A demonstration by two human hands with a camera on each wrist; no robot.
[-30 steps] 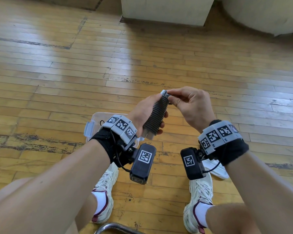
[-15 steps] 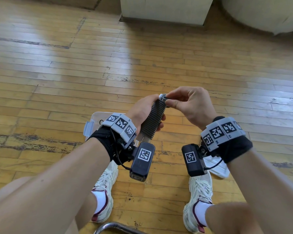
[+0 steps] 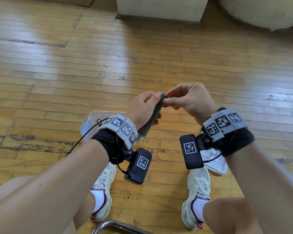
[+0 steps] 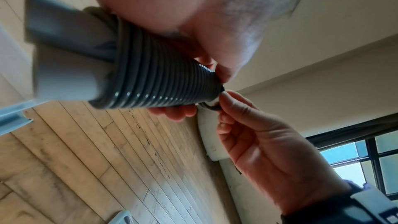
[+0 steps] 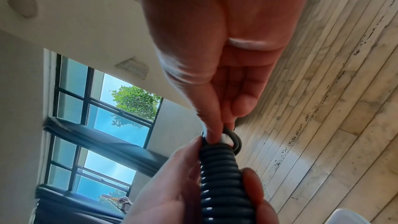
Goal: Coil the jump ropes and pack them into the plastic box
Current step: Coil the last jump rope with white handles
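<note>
A jump rope bundle (image 3: 152,118), black cord wound tightly round two grey handles, is held up over the floor. My left hand (image 3: 143,108) grips the bundle round its middle. The grey handle ends (image 4: 64,57) stick out below the coil (image 4: 155,81). My right hand (image 3: 166,99) pinches the last loop of cord (image 5: 233,136) at the bundle's top end between thumb and forefinger. The clear plastic box (image 3: 93,120) stands on the floor below my left wrist, mostly hidden by it. A thin black cord (image 3: 85,137) hangs over its edge.
The white box lid (image 3: 215,163) lies on the wooden floor by my right shoe (image 3: 197,195). A chrome chair rail (image 3: 115,225) curves at the bottom edge. A cream cabinet (image 3: 161,7) and a pale rounded object (image 3: 260,10) stand at the far wall.
Both hands have stayed close together at the bundle's top. My right fingers have shifted slightly on the cord end, and the bundle has tilted a little.
</note>
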